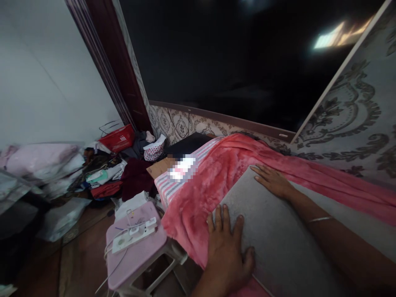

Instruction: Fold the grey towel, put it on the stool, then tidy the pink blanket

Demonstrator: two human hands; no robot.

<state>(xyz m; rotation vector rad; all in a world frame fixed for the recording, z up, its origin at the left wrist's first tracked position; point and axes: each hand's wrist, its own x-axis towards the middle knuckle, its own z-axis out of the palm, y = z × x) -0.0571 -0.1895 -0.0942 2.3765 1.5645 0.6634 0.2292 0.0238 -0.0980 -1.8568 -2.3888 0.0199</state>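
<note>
A large grey flat piece (278, 235), like a fabric-covered board or firm cushion, lies over a pink plush blanket (198, 202). My left hand (227, 245) rests on its near left edge, fingers spread and thumb out to the side. Farther back, my right hand (274, 181) lies on the far edge with its fingers stretched toward the corner. Neither hand is wrapped round anything. Beneath the blanket, a striped cloth (167, 187) shows at the left end, with a blurred bright patch on it.
A pink stool (136, 255) carries a white power strip (134, 236) with plugs and cords. Behind stands a big dark screen (235, 62) against patterned wallpaper. Clothes (105, 173), a red basket (117, 138) and plastic bags (63, 216) are heaped on the floor at left.
</note>
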